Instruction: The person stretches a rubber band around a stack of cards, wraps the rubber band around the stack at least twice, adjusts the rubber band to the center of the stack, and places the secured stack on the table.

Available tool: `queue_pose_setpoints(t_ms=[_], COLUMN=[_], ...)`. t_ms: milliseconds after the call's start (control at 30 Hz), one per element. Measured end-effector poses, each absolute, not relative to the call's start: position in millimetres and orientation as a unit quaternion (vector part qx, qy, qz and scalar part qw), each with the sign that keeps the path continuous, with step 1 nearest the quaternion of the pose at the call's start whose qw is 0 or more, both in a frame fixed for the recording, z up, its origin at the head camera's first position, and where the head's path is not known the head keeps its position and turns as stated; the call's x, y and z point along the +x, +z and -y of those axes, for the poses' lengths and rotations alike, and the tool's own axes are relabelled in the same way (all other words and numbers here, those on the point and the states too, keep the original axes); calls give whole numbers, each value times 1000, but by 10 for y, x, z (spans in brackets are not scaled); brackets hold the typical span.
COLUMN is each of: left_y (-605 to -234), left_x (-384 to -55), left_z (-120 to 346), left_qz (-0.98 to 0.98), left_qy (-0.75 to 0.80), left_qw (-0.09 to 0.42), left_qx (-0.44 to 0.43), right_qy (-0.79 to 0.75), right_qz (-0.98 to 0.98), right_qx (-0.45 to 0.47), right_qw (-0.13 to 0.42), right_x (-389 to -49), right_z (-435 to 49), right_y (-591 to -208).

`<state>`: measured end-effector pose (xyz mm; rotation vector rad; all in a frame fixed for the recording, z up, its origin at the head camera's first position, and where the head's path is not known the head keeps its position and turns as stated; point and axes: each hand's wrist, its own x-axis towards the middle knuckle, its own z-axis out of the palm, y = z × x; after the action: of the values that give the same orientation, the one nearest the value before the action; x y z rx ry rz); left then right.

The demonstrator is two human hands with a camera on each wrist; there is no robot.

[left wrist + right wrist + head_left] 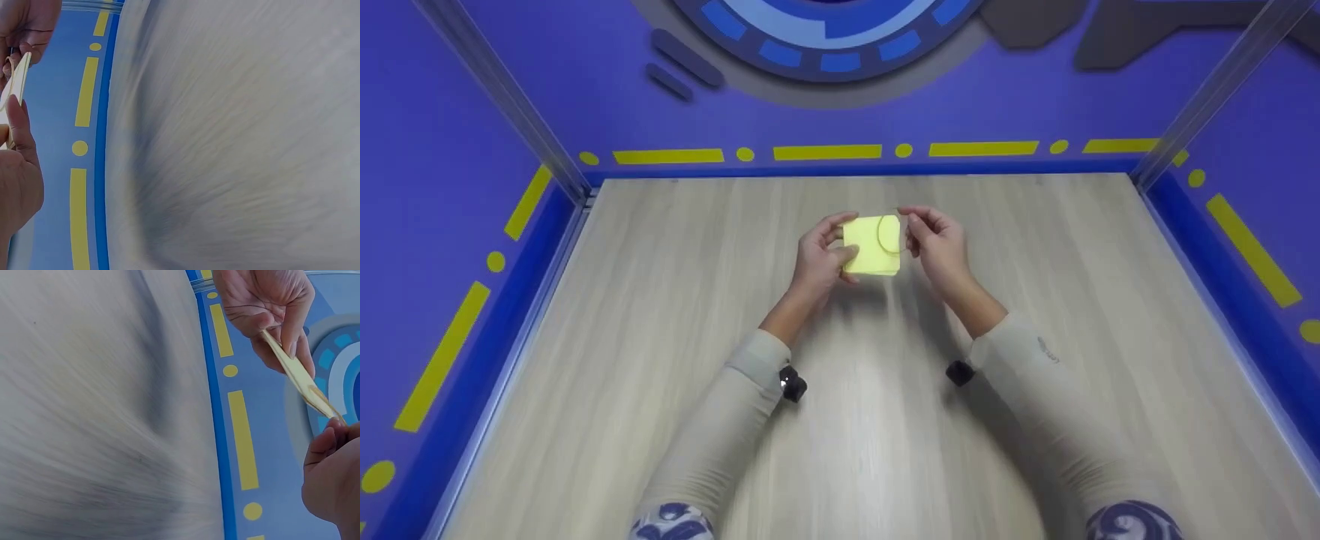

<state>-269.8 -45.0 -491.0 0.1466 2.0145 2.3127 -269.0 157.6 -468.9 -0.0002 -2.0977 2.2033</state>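
Observation:
Above the table, my left hand (816, 259) grips a pad of yellow square notes (864, 251) by its left side, thumb on the front face and fingers behind. A thin rubber band (880, 238) curves over the pad's right part. At its right end, the fingertips of my right hand (943, 246) pinch the band beside the pad's edge. Seen edge-on in the right wrist view, the pad (297, 372) is a thin stack tilted between both hands, with the band (322, 400) near its lower end. Only part of the pad (21, 76) shows in the left wrist view.
A light wood-grain table (855, 420) lies beneath both hands. Blue panels (825, 120) with yellow dashes and dots enclose its back and sides. Metal posts (510, 97) stand at the corners. A small black camera (792, 384) sits on each sleeve cuff.

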Motion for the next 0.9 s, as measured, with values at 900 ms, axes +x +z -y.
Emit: queue_pose_setpoints(t_ms=[900], left_y=[-4895], left_x=[-2697], left_z=[382], left_qz=[-611], left_qy=[791], left_qw=[-20], left_qx=[33], right_qy=[710], right_qz=[704], right_qx=[-6], right_qw=[-14], right_x=[-2532], right_z=[-1574], right_y=[-4846])
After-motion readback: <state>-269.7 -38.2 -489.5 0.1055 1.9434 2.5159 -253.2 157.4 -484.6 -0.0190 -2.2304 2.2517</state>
